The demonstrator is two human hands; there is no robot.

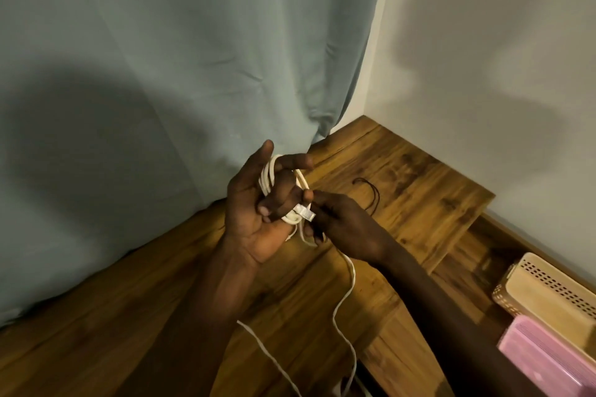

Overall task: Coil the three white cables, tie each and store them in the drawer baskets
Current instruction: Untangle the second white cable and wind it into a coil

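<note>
A white cable (pixel 346 293) is wound in loops around the fingers of my left hand (pixel 258 203), which is held palm up over the wooden table (pixel 419 171). My right hand (pixel 342 222) pinches the cable's white plug end (pixel 304 212) against the coil. The loose tail of the cable hangs down from my hands to the bottom edge of the view. A thin dark tie (pixel 371 190) lies on the table just beyond my right hand. Other white cables are not clearly visible.
A grey-green curtain (pixel 177 90) hangs at the table's left and back. A white wall stands at the right. Below the table's right edge sit a beige perforated basket (pixel 548 287) and a pink basket (pixel 548 361).
</note>
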